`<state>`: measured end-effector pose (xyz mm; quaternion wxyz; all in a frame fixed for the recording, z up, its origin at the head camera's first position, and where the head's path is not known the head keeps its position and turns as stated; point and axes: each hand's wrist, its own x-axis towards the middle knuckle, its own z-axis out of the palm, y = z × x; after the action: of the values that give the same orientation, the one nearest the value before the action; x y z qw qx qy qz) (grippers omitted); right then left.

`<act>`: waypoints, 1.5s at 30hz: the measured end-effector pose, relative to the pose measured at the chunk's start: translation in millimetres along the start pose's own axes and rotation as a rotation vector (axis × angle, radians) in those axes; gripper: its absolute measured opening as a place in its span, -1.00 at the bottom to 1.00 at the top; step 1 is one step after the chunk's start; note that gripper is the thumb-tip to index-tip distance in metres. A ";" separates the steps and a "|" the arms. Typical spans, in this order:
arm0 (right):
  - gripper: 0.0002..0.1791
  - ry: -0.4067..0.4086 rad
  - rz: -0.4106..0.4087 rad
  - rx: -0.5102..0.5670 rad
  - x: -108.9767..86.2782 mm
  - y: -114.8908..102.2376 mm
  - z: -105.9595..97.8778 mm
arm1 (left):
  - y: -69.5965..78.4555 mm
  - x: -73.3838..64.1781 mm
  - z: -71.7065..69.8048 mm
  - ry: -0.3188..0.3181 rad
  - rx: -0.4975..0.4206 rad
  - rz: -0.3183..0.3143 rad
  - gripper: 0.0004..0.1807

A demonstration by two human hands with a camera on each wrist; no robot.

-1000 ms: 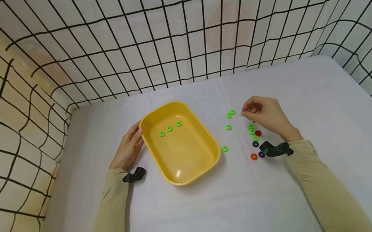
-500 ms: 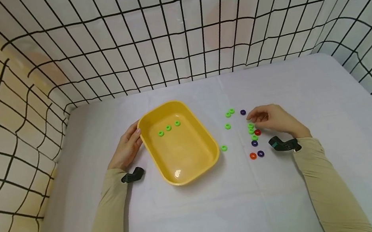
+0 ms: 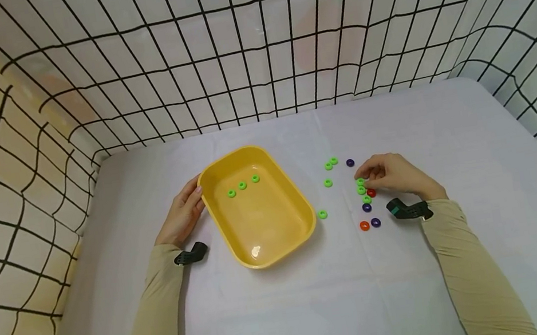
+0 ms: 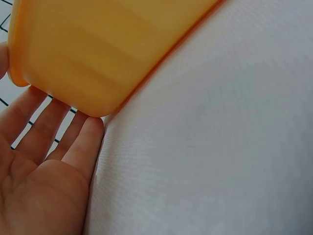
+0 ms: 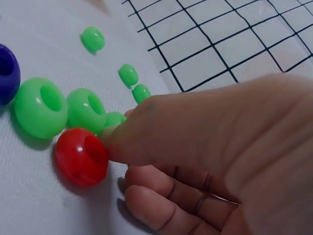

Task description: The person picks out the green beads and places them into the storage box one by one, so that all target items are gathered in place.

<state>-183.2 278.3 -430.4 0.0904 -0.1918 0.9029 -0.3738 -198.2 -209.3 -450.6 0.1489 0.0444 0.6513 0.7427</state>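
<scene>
A shallow yellow tray point(image 3: 266, 220) stands left of centre on the white tablecloth, with 3 green ring-shaped beads point(image 3: 242, 186) inside. My left hand point(image 3: 181, 212) holds its left corner. In the left wrist view the fingers point(image 4: 80, 142) lie along the outer wall and the thumb is at the rim. My right hand point(image 3: 394, 174) pinches a green bead point(image 3: 360, 182) between thumb and index finger, at the top of a short row. The thumb partly covers that bead in the right wrist view. A red bead point(image 5: 82, 156) sits right by the thumb.
Loose green beads point(image 3: 328, 183) lie between tray and right hand, with a dark blue bead point(image 3: 350, 163) beyond. Nearer are dark blue beads point(image 3: 376, 222) and an orange-red bead point(image 3: 364, 226). Black wire mesh point(image 3: 266, 46) borders the table point(image 3: 290, 314) at back and sides.
My right hand has let go of a dark blue bead above the row and moved down and right, its fingers closing on the top green bead. My left hand stays at the tray.
</scene>
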 end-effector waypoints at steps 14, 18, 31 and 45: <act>-0.79 0.019 0.030 -0.006 -0.7 -1.9 -0.2 | 0.0 0.0 -0.2 -0.003 0.000 -0.001 -0.37; -0.78 0.021 0.032 -0.002 -0.1 -1.2 0.6 | 0.2 -0.8 0.1 -0.001 -0.008 -0.004 -0.36; -0.76 0.024 0.078 -0.022 0.7 -3.8 -0.5 | -0.1 -1.2 0.0 0.000 -0.020 -0.007 -0.34; -0.80 0.056 -0.046 -0.166 38.1 -66.0 -24.5 | 2.1 -0.5 0.0 0.000 0.007 0.007 -0.35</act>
<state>-207.0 235.6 -367.0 0.0403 -0.2089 0.9283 -0.3049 -198.1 -209.7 -448.5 0.1462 0.0474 0.6535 0.7411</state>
